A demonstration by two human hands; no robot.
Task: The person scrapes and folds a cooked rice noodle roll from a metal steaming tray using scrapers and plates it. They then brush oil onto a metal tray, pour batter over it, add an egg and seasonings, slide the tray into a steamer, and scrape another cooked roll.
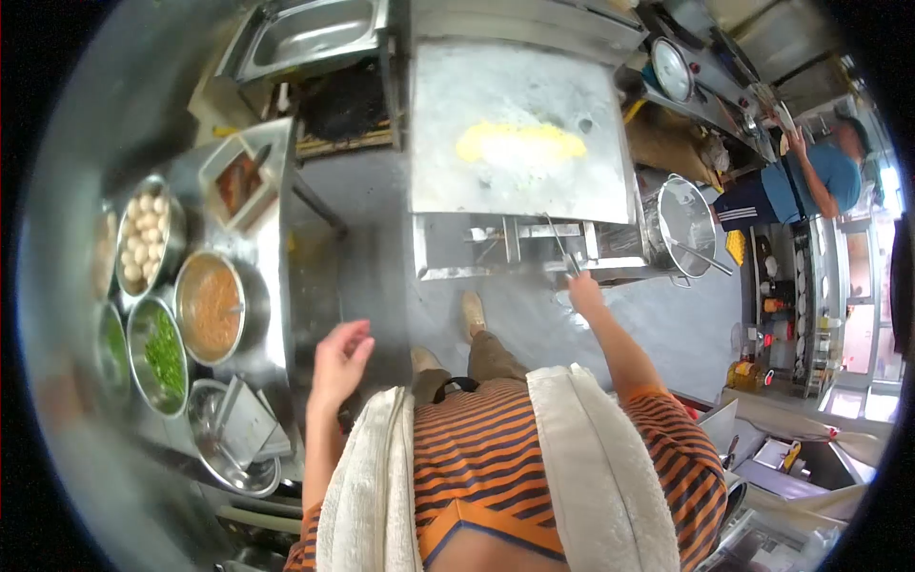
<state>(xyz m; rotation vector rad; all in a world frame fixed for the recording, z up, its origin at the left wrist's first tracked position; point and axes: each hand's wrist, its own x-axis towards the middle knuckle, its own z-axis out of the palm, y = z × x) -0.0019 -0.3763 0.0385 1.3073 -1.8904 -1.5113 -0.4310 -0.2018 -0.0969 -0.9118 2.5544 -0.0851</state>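
My right hand (585,292) is closed around the handle of a thin metal tool (560,240), whose far end reaches the front edge of a flat griddle (457,195). The tool's exact kind cannot be made out. A long patch of yellow egg (519,143) is spread across the middle of the griddle. My left hand (341,364) hangs in the air beside the left counter, fingers loosely curled and apart, with nothing in it. Nearest to it on that counter are a bowl of orange-brown filling (212,305) and a metal bowl (205,405) holding pale flat pieces.
On the left counter (272,248) stand a bowl of whole eggs (143,238), a bowl of chopped greens (160,357) and a square sauce container (238,181). A large pot (684,224) with a ladle handle is right of the griddle. Another person (810,181) stands at the right.
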